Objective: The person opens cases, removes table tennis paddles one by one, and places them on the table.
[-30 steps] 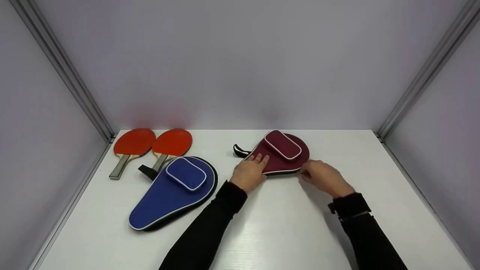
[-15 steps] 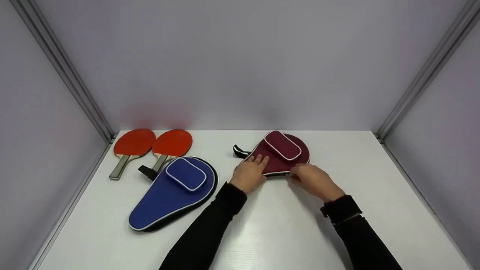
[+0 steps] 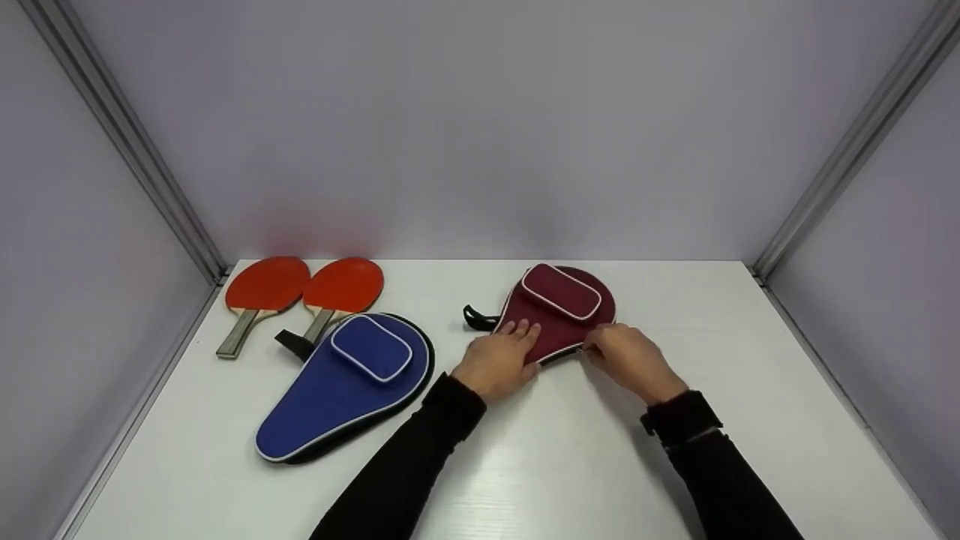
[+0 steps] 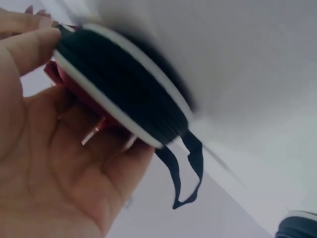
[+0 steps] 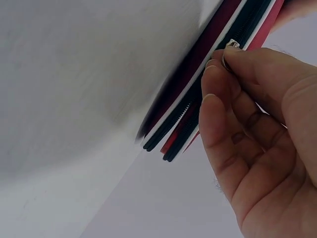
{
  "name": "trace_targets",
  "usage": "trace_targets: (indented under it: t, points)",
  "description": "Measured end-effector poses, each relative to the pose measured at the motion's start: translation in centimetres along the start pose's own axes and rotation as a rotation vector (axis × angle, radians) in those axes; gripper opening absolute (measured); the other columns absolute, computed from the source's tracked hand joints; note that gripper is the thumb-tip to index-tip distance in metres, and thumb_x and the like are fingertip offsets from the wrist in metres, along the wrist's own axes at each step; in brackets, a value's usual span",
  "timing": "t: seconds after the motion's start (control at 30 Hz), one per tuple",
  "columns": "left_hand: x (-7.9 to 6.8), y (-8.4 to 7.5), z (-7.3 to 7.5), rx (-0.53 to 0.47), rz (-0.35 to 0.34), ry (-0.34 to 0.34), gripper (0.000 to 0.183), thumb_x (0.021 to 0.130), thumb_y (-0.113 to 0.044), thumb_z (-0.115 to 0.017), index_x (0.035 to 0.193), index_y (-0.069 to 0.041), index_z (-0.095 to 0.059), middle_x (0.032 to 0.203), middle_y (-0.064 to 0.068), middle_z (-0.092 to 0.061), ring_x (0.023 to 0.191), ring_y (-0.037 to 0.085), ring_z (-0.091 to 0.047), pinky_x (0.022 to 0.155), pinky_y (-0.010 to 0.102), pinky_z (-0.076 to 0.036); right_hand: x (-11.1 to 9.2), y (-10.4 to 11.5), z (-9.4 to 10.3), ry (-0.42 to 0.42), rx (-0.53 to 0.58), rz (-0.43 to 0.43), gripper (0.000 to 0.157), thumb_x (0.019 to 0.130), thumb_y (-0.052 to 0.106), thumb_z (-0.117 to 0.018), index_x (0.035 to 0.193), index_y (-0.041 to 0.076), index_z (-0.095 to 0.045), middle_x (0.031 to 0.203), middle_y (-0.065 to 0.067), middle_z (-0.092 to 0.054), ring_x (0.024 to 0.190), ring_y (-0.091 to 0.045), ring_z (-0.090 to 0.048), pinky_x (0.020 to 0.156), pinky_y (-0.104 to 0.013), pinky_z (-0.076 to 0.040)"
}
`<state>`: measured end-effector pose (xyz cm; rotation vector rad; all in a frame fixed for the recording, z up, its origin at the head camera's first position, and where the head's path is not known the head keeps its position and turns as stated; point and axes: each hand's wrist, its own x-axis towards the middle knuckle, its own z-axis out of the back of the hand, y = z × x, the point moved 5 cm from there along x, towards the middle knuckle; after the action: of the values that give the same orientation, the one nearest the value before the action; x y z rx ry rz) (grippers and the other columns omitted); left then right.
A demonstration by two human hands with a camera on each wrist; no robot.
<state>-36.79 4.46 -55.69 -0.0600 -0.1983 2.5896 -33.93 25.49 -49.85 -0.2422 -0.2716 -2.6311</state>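
Note:
A maroon table tennis bat case (image 3: 553, 334) with white piping and a small front pocket lies near the table's back edge. My left hand (image 3: 495, 364) rests on its narrower end, straight fingers on top and thumb at the near side. A black wrist strap (image 4: 198, 168) loops out from that end. At the near edge of the wide part, my right hand (image 3: 634, 360) pinches the zipper pull (image 5: 226, 62) between thumb and forefinger. In the right wrist view the zipper gapes on one side of the slider (image 5: 233, 44), with something red inside, and is joined on the other.
On the left lies a blue bat case (image 3: 322, 401) with a black strap (image 3: 295, 344). Behind it are two red table tennis bats (image 3: 268, 283) with wooden handles, one handle partly covered by the blue case. Grey-white walls enclose the white table (image 3: 570, 465).
My right hand has slid left along the maroon case's near edge. The case has turned slightly, its strap end swinging toward me, and my left hand has shifted with it.

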Motion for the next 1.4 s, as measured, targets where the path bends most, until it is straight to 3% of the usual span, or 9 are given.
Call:
trace_targets:
  t: [0.13,0.2,0.4,0.6,0.8,1.0,1.2,1.4]
  points:
    - [-3.3,-2.0,4.2,-0.023,-0.026,0.065,0.073,0.122,-0.051,-0.057,0.183,-0.015,-0.042,0.188,0.009,-0.046,0.178,0.029,-0.044,0.139,0.045,-0.05,0.0,-0.5,0.0,-0.002,-0.005,-0.014,0.011,0.1,-0.003,-0.083,0.095,0.006,-0.086,0.091,-0.008,-0.084,0.086,-0.03,-0.082,0.077,-0.047,-0.07]
    - [-4.1,-2.6,5.0,-0.012,-0.045,0.073,0.071,0.123,-0.05,-0.055,0.183,-0.014,-0.043,0.187,0.009,-0.047,0.177,0.028,-0.045,0.141,0.042,-0.046,0.0,-0.7,0.0,-0.008,-0.012,-0.02,0.012,0.101,-0.002,-0.082,0.094,0.006,-0.085,0.09,-0.007,-0.083,0.083,-0.028,-0.08,0.074,-0.046,-0.069]
    - [-5.0,-4.1,4.8,0.066,-0.081,0.092,0.072,0.123,-0.054,-0.054,0.182,-0.014,-0.045,0.185,0.007,-0.051,0.176,0.022,-0.046,0.138,0.04,-0.05,0.0,-1.5,-0.1,0.014,0.01,-0.073,0.02,0.101,-0.003,-0.08,0.085,0.009,-0.08,0.082,-0.005,-0.075,0.073,-0.017,-0.064,0.066,-0.04,-0.061]
    - [-5.9,-5.8,4.6,0.126,-0.143,0.089,0.072,0.12,-0.055,-0.06,0.181,-0.018,-0.049,0.182,0.003,-0.055,0.172,0.018,-0.052,0.129,0.039,-0.059,-0.2,-1.9,-0.1,-0.031,-0.01,-0.062,0.014,0.1,-0.002,-0.082,0.091,0.007,-0.087,0.086,-0.01,-0.08,0.078,-0.027,-0.077,0.07,-0.048,-0.067]
    - [-6.5,-6.8,4.4,0.115,-0.206,0.108,0.077,0.115,-0.058,-0.068,0.18,-0.02,-0.05,0.183,0.001,-0.054,0.172,0.015,-0.051,0.135,0.032,-0.051,-0.1,-2.3,-0.1,-0.029,-0.007,-0.077,0.017,0.1,-0.003,-0.079,0.087,0.007,-0.083,0.084,-0.008,-0.077,0.074,-0.023,-0.069,0.066,-0.046,-0.063]
    - [-7.1,-7.7,4.3,0.138,-0.299,0.101,0.075,0.112,-0.059,-0.075,0.176,-0.025,-0.057,0.178,-0.004,-0.06,0.17,0.011,-0.053,0.132,0.029,-0.054,0.0,-2.5,-0.1,-0.018,0.001,-0.08,0.015,0.1,-0.003,-0.079,0.091,0.007,-0.085,0.087,-0.009,-0.078,0.076,-0.023,-0.072,0.068,-0.046,-0.064]
    - [-7.1,-8.0,4.7,0.274,-0.38,0.027,0.063,0.112,-0.062,-0.074,0.167,-0.033,-0.067,0.17,-0.011,-0.068,0.16,0.004,-0.063,0.118,0.026,-0.063,0.0,-2.4,-0.2,-0.008,0.025,-0.074,0.017,0.101,-0.003,-0.077,0.091,0.008,-0.083,0.086,-0.006,-0.076,0.075,-0.018,-0.066,0.066,-0.042,-0.061]
    - [-6.5,-7.7,5.7,0.368,-0.433,-0.055,0.062,0.108,-0.064,-0.078,0.162,-0.035,-0.072,0.166,-0.015,-0.072,0.157,0.008,-0.066,0.129,0.032,-0.055,0.0,-2.3,-0.1,-0.005,0.031,-0.075,0.014,0.104,0.0,-0.08,0.093,0.009,-0.083,0.089,-0.006,-0.076,0.079,-0.021,-0.071,0.069,-0.044,-0.063]
